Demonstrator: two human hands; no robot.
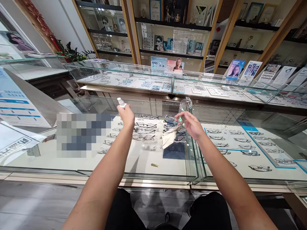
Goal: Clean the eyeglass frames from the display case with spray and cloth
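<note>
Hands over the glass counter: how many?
2. The left hand holds a small white bottle; the right hand holds glasses, with a pale cloth just below. The pixelated patch at left could hide more.

We hold a small white bottle in our left hand, and we pinch clear-lensed glasses in our right hand. A pale cloth shows just to the near left of that hand. Beneath, we see spectacle frames in rows inside a glass case; on the far side stand leaflets and tall shelves.
</note>
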